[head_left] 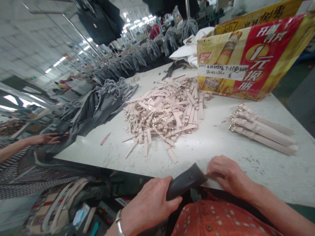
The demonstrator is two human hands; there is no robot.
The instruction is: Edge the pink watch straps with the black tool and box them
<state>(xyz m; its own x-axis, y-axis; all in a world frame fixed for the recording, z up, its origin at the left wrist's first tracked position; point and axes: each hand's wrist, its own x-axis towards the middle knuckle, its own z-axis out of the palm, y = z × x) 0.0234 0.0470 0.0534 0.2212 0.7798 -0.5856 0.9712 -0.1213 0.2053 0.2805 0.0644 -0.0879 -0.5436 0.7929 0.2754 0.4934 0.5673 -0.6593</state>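
Note:
My left hand, with a metal bangle at the wrist, is closed around a dark, curved leather-like piece at the table's near edge. A small mark shows on the piece's upper face. Beside its right end is my right hand, fingers curled and pressed together; what they pinch, if anything, is hidden. Beyond both hands lies a heap of pale pink buckle straps with gold-coloured buckles. Farther right, several similar straps lie side by side in a small stack.
A yellow and red cardboard box stands at the back right of the white table. Pink-handled snips lie on the left. Dark bag pieces cover the left side, where another person's hand reaches in.

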